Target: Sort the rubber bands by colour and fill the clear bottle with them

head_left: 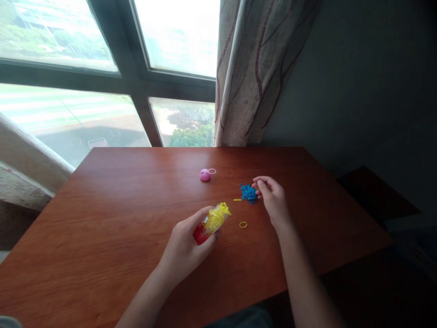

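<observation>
Yellow bands (217, 217) crowd the mouth of a small clear container (200, 233), a few poking out past the rim; its lower part shows red. From where I stand, it is tilted above the near middle of the wooden surface (119, 218), with the person's left hand (187, 239) wrapped round it, thumb on one side and fingers on the other.

The right hand (273, 200) is at the edge of a loose heap of blue bands (248, 193), thumb and fingertips drawn close together; whether anything is pinched between them I cannot tell.

As far as I can judge, the colours are largely apart: most of the yellow is in the container, the blue heaped outside it. Left out are a round yellow band (243, 227) and a flattened yellow band (237, 200) near the heap. Farther back sits a pink ball with a loop (205, 175), out of reach of both hands' fingers.
</observation>
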Action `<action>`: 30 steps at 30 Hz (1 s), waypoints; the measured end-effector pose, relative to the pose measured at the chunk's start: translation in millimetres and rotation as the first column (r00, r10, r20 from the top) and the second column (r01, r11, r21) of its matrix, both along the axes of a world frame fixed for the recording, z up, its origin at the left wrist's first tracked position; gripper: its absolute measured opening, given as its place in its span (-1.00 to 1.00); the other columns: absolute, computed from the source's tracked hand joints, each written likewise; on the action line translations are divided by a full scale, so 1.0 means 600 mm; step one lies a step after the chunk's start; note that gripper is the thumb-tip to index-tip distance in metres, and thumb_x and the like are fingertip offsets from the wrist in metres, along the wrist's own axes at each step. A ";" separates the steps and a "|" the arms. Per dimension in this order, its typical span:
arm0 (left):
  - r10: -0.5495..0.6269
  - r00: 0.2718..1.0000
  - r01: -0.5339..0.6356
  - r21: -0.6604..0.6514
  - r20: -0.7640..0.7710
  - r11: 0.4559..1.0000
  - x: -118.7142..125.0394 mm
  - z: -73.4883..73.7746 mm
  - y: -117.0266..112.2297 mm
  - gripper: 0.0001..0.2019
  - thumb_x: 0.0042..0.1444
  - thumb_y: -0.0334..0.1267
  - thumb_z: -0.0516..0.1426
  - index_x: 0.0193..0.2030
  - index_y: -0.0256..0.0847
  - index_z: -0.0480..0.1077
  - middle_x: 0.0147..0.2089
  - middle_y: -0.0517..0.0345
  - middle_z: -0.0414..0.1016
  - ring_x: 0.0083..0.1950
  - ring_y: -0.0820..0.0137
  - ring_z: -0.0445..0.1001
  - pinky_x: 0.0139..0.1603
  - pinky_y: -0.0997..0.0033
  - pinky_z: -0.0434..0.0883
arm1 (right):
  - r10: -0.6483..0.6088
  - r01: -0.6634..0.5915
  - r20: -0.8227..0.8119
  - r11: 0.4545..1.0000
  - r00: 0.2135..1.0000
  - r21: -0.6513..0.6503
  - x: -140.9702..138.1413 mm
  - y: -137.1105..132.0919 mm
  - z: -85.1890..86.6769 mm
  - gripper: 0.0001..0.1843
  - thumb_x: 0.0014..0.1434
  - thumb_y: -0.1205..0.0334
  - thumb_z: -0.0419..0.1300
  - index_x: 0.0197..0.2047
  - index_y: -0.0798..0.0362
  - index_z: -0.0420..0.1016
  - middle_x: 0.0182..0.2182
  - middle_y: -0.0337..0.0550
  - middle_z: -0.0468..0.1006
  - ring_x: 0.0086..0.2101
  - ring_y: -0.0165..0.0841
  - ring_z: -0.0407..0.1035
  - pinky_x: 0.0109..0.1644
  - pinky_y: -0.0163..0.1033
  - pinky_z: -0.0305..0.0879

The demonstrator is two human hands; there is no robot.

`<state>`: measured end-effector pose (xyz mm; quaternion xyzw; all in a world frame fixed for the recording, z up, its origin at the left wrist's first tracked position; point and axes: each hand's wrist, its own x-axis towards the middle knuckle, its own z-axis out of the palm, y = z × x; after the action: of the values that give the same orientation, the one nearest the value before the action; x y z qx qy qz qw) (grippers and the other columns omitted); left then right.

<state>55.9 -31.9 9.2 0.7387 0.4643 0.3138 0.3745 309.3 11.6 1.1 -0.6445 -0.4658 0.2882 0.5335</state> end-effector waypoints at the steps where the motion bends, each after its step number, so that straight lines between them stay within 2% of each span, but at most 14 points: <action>1: -0.001 1.000 0.001 0.001 0.003 1.000 0.001 0.000 0.000 -0.61 0.13 -0.24 0.17 0.12 -0.19 0.37 -0.14 0.16 0.59 -0.22 0.38 0.54 -0.15 0.48 0.41 | 0.016 -0.002 0.238 0.998 0.971 -0.061 0.024 0.010 0.005 -0.78 0.19 0.17 0.13 -0.17 0.05 0.54 -0.31 -0.11 0.61 -0.34 -0.32 0.45 -0.25 -0.24 0.32; 2: -0.002 1.000 0.002 0.002 0.007 1.000 0.001 0.001 0.000 -0.61 0.14 -0.24 0.17 0.13 -0.19 0.37 -0.13 0.16 0.59 -0.22 0.38 0.54 -0.14 0.48 0.41 | 0.055 0.015 0.474 0.990 0.879 -0.143 0.045 0.019 0.010 -0.80 0.17 0.23 0.14 -0.17 0.06 0.55 -0.27 -0.07 0.62 -0.29 -0.30 0.47 -0.21 -0.23 0.32; 3: -0.003 1.000 0.003 0.004 0.013 1.000 0.002 0.001 0.000 -0.61 0.14 -0.23 0.16 0.13 -0.19 0.37 -0.12 0.16 0.59 -0.21 0.38 0.54 -0.14 0.48 0.41 | 0.152 0.012 0.632 0.969 0.760 -0.248 0.061 0.028 0.013 -0.79 0.16 0.29 0.14 -0.17 0.04 0.56 -0.25 -0.07 0.62 -0.26 -0.29 0.47 -0.19 -0.24 0.30; 5: -0.003 1.000 0.003 0.008 0.018 1.000 0.004 0.001 0.000 -0.61 0.14 -0.23 0.16 0.12 -0.20 0.38 -0.12 0.15 0.59 -0.20 0.37 0.54 -0.13 0.48 0.41 | 0.248 0.012 0.711 0.941 0.658 -0.340 0.077 0.043 0.015 -0.81 0.06 0.37 0.21 -0.24 0.03 0.59 -0.30 -0.09 0.63 -0.26 -0.26 0.48 -0.21 -0.25 0.26; 7: 0.001 1.000 -0.001 0.008 0.013 1.000 0.003 0.000 0.000 -0.61 0.14 -0.23 0.17 0.12 -0.20 0.38 -0.13 0.16 0.59 -0.21 0.37 0.54 -0.14 0.48 0.41 | 0.295 0.014 0.719 0.921 0.629 -0.390 0.080 0.054 0.012 -0.82 0.00 0.42 0.24 -0.32 0.02 0.60 -0.37 -0.10 0.62 -0.31 -0.26 0.47 -0.28 -0.26 0.22; 10: -0.002 1.000 0.002 0.002 0.007 1.000 0.001 -0.003 0.001 -0.62 0.14 -0.22 0.17 0.12 -0.19 0.37 -0.14 0.18 0.59 -0.23 0.39 0.53 -0.16 0.49 0.41 | 0.320 0.041 0.736 0.904 0.596 -0.426 0.076 0.063 0.010 -0.83 0.01 0.46 0.21 -0.39 0.04 0.59 -0.40 -0.10 0.61 -0.36 -0.29 0.46 -0.34 -0.28 0.16; 13: -0.002 1.000 0.002 0.001 0.013 1.000 -0.001 -0.006 0.001 -0.62 0.15 -0.22 0.17 0.12 -0.16 0.36 -0.14 0.21 0.58 -0.22 0.41 0.53 -0.15 0.51 0.40 | 0.315 0.050 0.746 0.905 0.587 -0.421 0.067 0.061 0.020 -0.81 0.09 0.45 0.16 -0.33 0.05 0.58 -0.34 -0.09 0.62 -0.33 -0.31 0.47 -0.31 -0.29 0.19; 16: 0.003 1.000 -0.003 -0.002 0.009 1.000 -0.001 -0.008 0.001 -0.61 0.14 -0.23 0.18 0.12 -0.15 0.36 -0.15 0.22 0.58 -0.24 0.43 0.52 -0.16 0.52 0.40 | 0.354 -0.058 0.740 0.917 0.573 -0.394 0.038 0.044 0.036 -0.82 0.16 0.39 0.15 -0.24 0.01 0.57 -0.26 -0.15 0.62 -0.25 -0.34 0.46 -0.19 -0.33 0.24; 19: 0.010 1.000 -0.010 -0.005 0.005 1.000 -0.001 -0.007 0.000 -0.61 0.14 -0.23 0.18 0.12 -0.14 0.36 -0.14 0.22 0.58 -0.23 0.42 0.53 -0.15 0.51 0.40 | 0.471 -0.294 0.751 0.881 0.462 -0.372 -0.007 0.021 0.039 -0.83 0.17 0.41 0.16 -0.25 0.00 0.55 -0.25 -0.18 0.60 -0.18 -0.32 0.42 -0.07 -0.30 0.23; 21: 0.012 1.000 -0.012 -0.007 -0.001 1.000 -0.001 -0.006 0.000 -0.61 0.13 -0.24 0.18 0.12 -0.14 0.36 -0.14 0.22 0.58 -0.23 0.42 0.53 -0.16 0.51 0.40 | 0.515 -0.310 0.767 0.854 0.383 -0.418 -0.030 0.011 0.033 -0.82 0.18 0.43 0.14 -0.25 0.00 0.54 -0.26 -0.16 0.59 -0.16 -0.28 0.40 -0.07 -0.27 0.23; 23: 0.013 1.000 -0.013 -0.008 -0.013 1.000 -0.001 -0.005 0.000 -0.62 0.13 -0.24 0.18 0.11 -0.14 0.36 -0.16 0.23 0.58 -0.25 0.42 0.52 -0.18 0.50 0.40 | 0.543 -0.266 0.772 0.838 0.330 -0.476 -0.042 0.008 0.026 -0.80 0.19 0.46 0.11 -0.27 0.02 0.53 -0.26 -0.12 0.58 -0.15 -0.26 0.38 -0.07 -0.25 0.23; 26: 0.014 0.999 -0.014 0.001 -0.042 1.000 -0.001 -0.008 0.001 -0.62 0.14 -0.24 0.17 0.11 -0.12 0.35 -0.17 0.22 0.58 -0.28 0.41 0.52 -0.20 0.48 0.40 | 0.546 -0.247 0.772 0.837 0.325 -0.488 -0.045 0.007 0.029 -0.82 0.19 0.46 0.12 -0.27 0.04 0.52 -0.25 -0.09 0.56 -0.14 -0.25 0.37 -0.07 -0.23 0.24; 28: 0.023 0.997 -0.021 0.026 -0.078 0.999 0.000 -0.012 0.001 -0.61 0.14 -0.26 0.16 0.12 -0.11 0.34 -0.13 0.20 0.58 -0.23 0.38 0.53 -0.18 0.45 0.40 | 0.497 -0.295 0.774 0.865 0.392 -0.406 -0.050 0.002 0.045 -0.86 0.19 0.44 0.15 -0.25 0.05 0.51 -0.25 -0.10 0.54 -0.16 -0.26 0.37 -0.06 -0.23 0.25; 30: 0.046 0.991 -0.038 0.067 -0.123 0.997 0.001 -0.016 0.002 -0.59 0.12 -0.27 0.17 0.14 -0.10 0.34 -0.07 0.16 0.58 -0.15 0.33 0.55 -0.14 0.41 0.40 | 0.434 -0.366 0.752 0.890 0.497 -0.273 -0.063 -0.012 0.069 -0.87 0.23 0.40 0.14 -0.21 0.05 0.50 -0.25 -0.13 0.51 -0.20 -0.30 0.38 -0.06 -0.24 0.27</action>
<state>56.3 -30.7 -0.4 0.7585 0.4918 0.2898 0.3143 271.5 4.6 42.6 -0.5980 -0.7781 0.1035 0.1622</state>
